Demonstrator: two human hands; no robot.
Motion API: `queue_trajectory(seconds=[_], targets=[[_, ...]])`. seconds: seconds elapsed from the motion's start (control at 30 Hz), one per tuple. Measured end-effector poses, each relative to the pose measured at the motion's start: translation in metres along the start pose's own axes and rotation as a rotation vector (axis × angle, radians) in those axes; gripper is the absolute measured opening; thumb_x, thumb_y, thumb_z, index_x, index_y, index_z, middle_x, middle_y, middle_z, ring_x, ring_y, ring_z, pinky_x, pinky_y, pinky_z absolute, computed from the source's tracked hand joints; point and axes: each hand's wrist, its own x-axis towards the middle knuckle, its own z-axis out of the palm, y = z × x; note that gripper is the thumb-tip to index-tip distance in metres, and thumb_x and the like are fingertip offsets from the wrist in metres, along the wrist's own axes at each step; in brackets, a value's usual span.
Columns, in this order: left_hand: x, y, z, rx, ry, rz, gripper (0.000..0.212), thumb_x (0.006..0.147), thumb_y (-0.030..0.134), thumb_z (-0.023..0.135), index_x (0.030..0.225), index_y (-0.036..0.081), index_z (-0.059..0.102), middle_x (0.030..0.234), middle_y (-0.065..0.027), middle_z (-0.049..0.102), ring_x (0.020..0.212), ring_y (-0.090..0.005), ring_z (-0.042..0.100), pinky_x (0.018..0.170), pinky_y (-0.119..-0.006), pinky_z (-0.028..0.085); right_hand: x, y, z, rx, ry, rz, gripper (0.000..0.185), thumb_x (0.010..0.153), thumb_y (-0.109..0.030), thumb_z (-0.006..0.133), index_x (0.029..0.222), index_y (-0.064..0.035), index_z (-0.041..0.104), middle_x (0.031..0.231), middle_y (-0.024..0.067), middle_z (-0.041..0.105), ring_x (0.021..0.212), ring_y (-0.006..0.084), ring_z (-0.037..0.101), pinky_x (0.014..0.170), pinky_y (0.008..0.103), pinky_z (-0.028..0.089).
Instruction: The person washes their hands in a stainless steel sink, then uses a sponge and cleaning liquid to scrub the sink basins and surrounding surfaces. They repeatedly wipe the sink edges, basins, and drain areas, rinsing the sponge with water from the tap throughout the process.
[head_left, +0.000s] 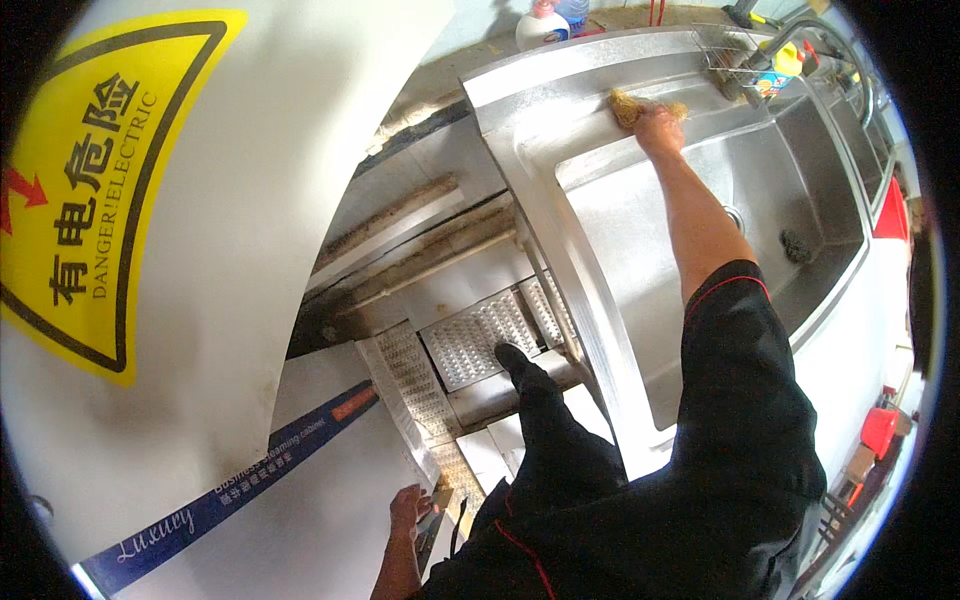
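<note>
My right hand is closed around a yellowish scouring cloth or fibre pad and presses it on the back ledge of a stainless steel sink. The pad sticks out on both sides of the fingers. Below that hand lies the sink's basin, with a round drain and a dark scouring pad near its far corner. My left hand hangs low beside my body, near the steaming cabinet, with its fingers curled. Whether it holds anything is unclear; a dark object with an orange part lies just beside it.
A wire rack and a yellow bottle stand at the sink's back, under a curved faucet. A white pump bottle is behind the rim. At left rises a white panel with an electric danger sign. Perforated metal plates lie on the floor.
</note>
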Motion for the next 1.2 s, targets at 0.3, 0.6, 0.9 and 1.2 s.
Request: queue_trajectory(seconds=[0.3,0.6,0.9,1.2], targets=[[0.004,0.049,0.003,0.105,-0.032,-0.016,0.039,0.095,0.031,0.061,0.121,0.003,0.055,0.111,-0.0119,0.065,0.096,-0.0249,0.066,0.078,-0.041,0.054,-0.124,-0.136,0.042,0.586,0.218,-0.643,0.027,0.094,-0.027,0.052,0.113,-0.0104,0.062,0.087,0.0132,0.068,0.073,0.0336,0.064,0.069,0.0427,0.054],[0.021,0.061,-0.01,0.074,-0.03,0.021,0.038,0.094,0.032,0.063,0.119,0.005,0.055,0.107,-0.0114,0.066,0.092,-0.0247,0.067,0.076,-0.041,0.055,0.005,0.022,0.057,0.16,0.314,-0.199,0.026,0.097,-0.019,0.047,0.114,-0.0055,0.061,0.117,0.0121,0.061,0.104,0.0308,0.06,0.089,0.0394,0.048],[0.026,0.091,-0.01,0.103,-0.091,0.062,0.037,0.094,0.031,0.063,0.119,0.004,0.056,0.109,-0.0113,0.064,0.094,-0.0249,0.066,0.077,-0.042,0.055,-0.094,-0.11,0.021,0.375,-0.163,-0.258,0.026,0.087,-0.021,0.057,0.107,-0.0095,0.068,0.095,0.0214,0.068,0.091,0.0366,0.066,0.082,0.0444,0.054],[0.017,0.112,-0.005,0.113,-0.042,0.064,0.038,0.091,0.034,0.066,0.115,0.006,0.057,0.108,-0.0112,0.064,0.094,-0.0256,0.066,0.078,-0.041,0.054,-0.007,-0.141,-0.009,0.922,0.504,0.553,0.033,0.093,-0.028,0.055,0.098,0.0019,0.069,0.086,0.0256,0.067,0.082,0.0386,0.066,0.076,0.0445,0.05]])
